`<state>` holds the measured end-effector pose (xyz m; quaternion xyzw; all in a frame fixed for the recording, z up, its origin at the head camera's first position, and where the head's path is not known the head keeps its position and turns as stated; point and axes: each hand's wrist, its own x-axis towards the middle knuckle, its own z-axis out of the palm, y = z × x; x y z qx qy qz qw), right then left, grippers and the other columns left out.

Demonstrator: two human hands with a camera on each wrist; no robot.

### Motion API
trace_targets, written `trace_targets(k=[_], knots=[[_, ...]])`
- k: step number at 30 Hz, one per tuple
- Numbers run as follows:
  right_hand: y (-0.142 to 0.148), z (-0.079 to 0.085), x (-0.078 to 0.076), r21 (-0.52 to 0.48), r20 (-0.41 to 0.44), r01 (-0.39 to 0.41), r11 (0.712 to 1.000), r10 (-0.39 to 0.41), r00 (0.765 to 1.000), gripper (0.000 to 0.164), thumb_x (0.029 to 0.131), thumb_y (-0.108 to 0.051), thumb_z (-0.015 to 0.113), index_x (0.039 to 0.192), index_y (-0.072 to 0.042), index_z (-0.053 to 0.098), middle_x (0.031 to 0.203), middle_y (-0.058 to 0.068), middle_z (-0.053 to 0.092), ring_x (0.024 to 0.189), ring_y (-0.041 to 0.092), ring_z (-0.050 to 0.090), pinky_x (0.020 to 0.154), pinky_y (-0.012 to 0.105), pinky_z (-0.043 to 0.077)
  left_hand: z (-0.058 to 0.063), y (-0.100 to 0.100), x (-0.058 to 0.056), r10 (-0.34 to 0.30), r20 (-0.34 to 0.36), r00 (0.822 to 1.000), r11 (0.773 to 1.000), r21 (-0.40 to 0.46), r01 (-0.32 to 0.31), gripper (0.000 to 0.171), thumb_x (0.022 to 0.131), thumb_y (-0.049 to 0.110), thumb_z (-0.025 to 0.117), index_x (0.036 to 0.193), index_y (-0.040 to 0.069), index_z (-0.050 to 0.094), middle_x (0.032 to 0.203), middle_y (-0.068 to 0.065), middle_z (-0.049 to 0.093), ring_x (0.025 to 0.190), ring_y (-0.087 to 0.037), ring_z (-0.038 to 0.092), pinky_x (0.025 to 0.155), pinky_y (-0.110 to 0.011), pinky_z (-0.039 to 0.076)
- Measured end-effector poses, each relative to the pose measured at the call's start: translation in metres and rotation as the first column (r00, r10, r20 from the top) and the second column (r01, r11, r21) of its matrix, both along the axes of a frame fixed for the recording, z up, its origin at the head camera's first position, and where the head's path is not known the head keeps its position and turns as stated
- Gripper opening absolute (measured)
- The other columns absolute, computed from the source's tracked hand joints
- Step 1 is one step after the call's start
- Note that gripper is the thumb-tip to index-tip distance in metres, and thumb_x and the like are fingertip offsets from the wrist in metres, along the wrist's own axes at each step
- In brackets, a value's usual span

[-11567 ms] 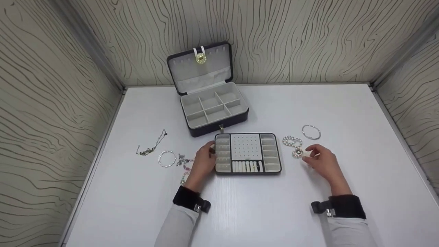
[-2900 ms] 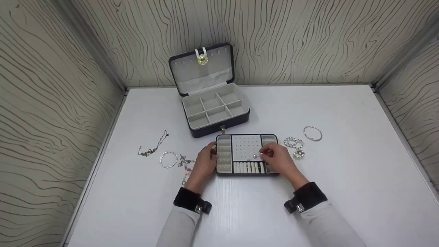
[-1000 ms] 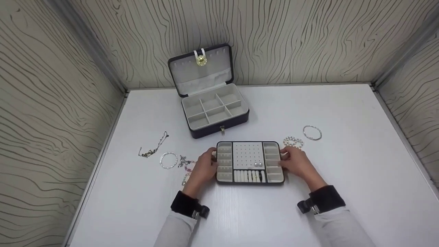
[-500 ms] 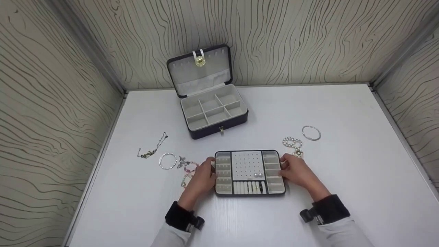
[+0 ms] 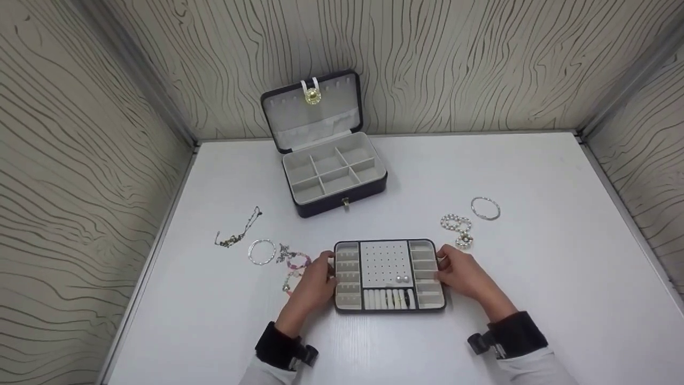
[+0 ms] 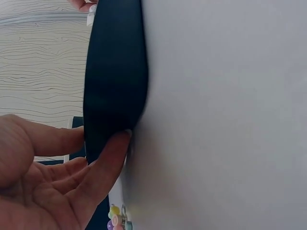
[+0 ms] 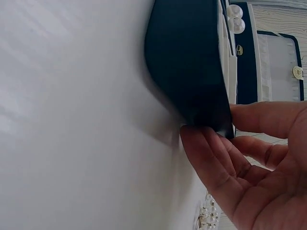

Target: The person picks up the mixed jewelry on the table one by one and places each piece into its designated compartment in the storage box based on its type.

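A dark-edged jewelry tray (image 5: 390,310) lies in front of the person. My left hand (image 5: 314,286) grips its left end, and my right hand (image 5: 464,274) holds the right end. Both wrist views show thumb and fingers pinching the tray's dark side wall (image 6: 117,62), low at its corners (image 7: 184,57). Two pearl earrings (image 5: 402,279) sit at the lower right of the white perforated pad (image 5: 385,256). Below them, white ring rolls (image 5: 374,299) carry a few rings toward the right. Small side compartments (image 5: 426,264) flank the pad.
Behind the tray stands an open jewelry box (image 5: 339,195) with bare compartments. At left lie a chain necklace (image 5: 238,235), a bracelet (image 5: 262,252) and beaded pieces (image 5: 298,260) beside the left hand. At right are a pearl strand (image 5: 456,222) with a flower-like piece (image 5: 464,240) and a bangle (image 5: 486,208).
The right hand has set pearl earrings on the pad, then moved to the tray's right end. Held by both hands, the tray has slid toward the person, away from the box.
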<state>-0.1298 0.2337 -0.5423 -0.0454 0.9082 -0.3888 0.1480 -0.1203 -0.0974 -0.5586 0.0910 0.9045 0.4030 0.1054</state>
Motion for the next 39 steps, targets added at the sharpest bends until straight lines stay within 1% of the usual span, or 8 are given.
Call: trace_targets(k=[6, 17, 20, 23, 27, 32, 34, 39], knots=[[-0.002, 0.000, 0.003, 0.004, 0.043, 0.022, 1.000, -0.022, 0.999, 0.033, 0.086, 0.004, 0.067, 0.115, 0.006, 0.052, 0.094, 0.012, 0.064, 0.085, 0.024, 0.064, 0.071, 0.038, 0.055, -0.001, -0.001, 0.001, -0.003, 0.005, 1.000, 1.000, 0.025, 0.003, 0.051, 0.090, -0.001, 0.062, 0.137, -0.004, 0.043, 0.097, -0.009, 0.059, 0.082, -0.018, 0.055, 0.073, -0.038, 0.048], [-0.002, -0.004, 0.005, -0.018, 0.024, 0.029, 0.999, -0.028, 0.999, 0.033, 0.086, 0.006, 0.065, 0.116, 0.009, 0.052, 0.096, 0.013, 0.062, 0.090, 0.026, 0.062, 0.074, 0.039, 0.054, -0.002, -0.002, 0.002, 0.013, 0.039, 0.999, 0.999, 0.033, -0.014, 0.050, 0.092, 0.002, 0.062, 0.138, -0.001, 0.044, 0.098, -0.007, 0.060, 0.080, -0.016, 0.054, 0.070, -0.035, 0.048], [-0.001, -0.005, 0.005, -0.022, 0.027, 0.033, 0.999, -0.032, 0.999, 0.033, 0.086, 0.004, 0.066, 0.116, 0.009, 0.052, 0.096, 0.012, 0.062, 0.090, 0.027, 0.063, 0.074, 0.039, 0.055, -0.002, -0.007, 0.000, -0.011, 0.040, 0.999, 0.998, 0.056, 0.009, 0.049, 0.092, 0.004, 0.064, 0.137, -0.001, 0.046, 0.097, -0.007, 0.061, 0.078, -0.016, 0.056, 0.068, -0.034, 0.049], [0.001, -0.005, 0.005, -0.027, 0.030, 0.038, 0.999, -0.037, 0.999, 0.035, 0.086, 0.002, 0.068, 0.117, 0.008, 0.054, 0.095, 0.012, 0.064, 0.089, 0.026, 0.064, 0.074, 0.039, 0.055, 0.000, -0.015, -0.005, -0.006, 0.035, 0.999, 0.997, 0.072, 0.004, 0.047, 0.092, 0.008, 0.065, 0.135, -0.001, 0.048, 0.098, -0.009, 0.062, 0.078, -0.016, 0.058, 0.069, -0.035, 0.050], [0.004, -0.005, 0.005, -0.042, 0.041, 0.039, 0.998, -0.037, 0.998, 0.034, 0.088, -0.002, 0.068, 0.118, 0.008, 0.055, 0.094, 0.010, 0.065, 0.084, 0.023, 0.064, 0.069, 0.036, 0.055, 0.007, -0.026, -0.020, 0.105, 0.040, 0.994, 0.990, 0.095, -0.109, 0.046, 0.095, 0.015, 0.064, 0.136, -0.002, 0.050, 0.101, -0.010, 0.062, 0.082, -0.018, 0.062, 0.071, -0.036, 0.053], [0.005, -0.004, 0.005, -0.052, 0.059, 0.038, 0.998, -0.035, 0.998, 0.034, 0.092, -0.003, 0.062, 0.123, 0.008, 0.055, 0.095, 0.009, 0.063, 0.084, 0.021, 0.064, 0.069, 0.033, 0.055, 0.018, -0.040, -0.047, 0.280, 0.004, 0.960, 0.952, 0.131, -0.278, 0.049, 0.100, 0.024, 0.056, 0.141, -0.002, 0.047, 0.111, -0.015, 0.063, 0.092, -0.024, 0.064, 0.077, -0.040, 0.054], [0.006, -0.003, 0.006, -0.054, 0.057, 0.035, 0.998, -0.032, 0.998, 0.034, 0.093, -0.002, 0.061, 0.124, 0.009, 0.054, 0.097, 0.010, 0.063, 0.086, 0.022, 0.064, 0.070, 0.034, 0.056, 0.021, -0.046, -0.060, 0.319, -0.013, 0.948, 0.938, 0.144, -0.314, 0.051, 0.102, 0.025, 0.053, 0.144, -0.003, 0.043, 0.117, -0.020, 0.063, 0.098, -0.029, 0.065, 0.082, -0.043, 0.053], [0.006, -0.003, 0.006, -0.054, 0.050, 0.038, 0.998, -0.036, 0.998, 0.035, 0.092, -0.002, 0.063, 0.124, 0.009, 0.054, 0.097, 0.010, 0.063, 0.086, 0.023, 0.065, 0.070, 0.034, 0.056, 0.025, -0.058, -0.092, 0.384, 0.039, 0.922, 0.901, 0.201, -0.384, 0.055, 0.105, 0.028, 0.044, 0.149, -0.003, 0.034, 0.132, -0.026, 0.055, 0.109, -0.036, 0.062, 0.090, -0.045, 0.050]])
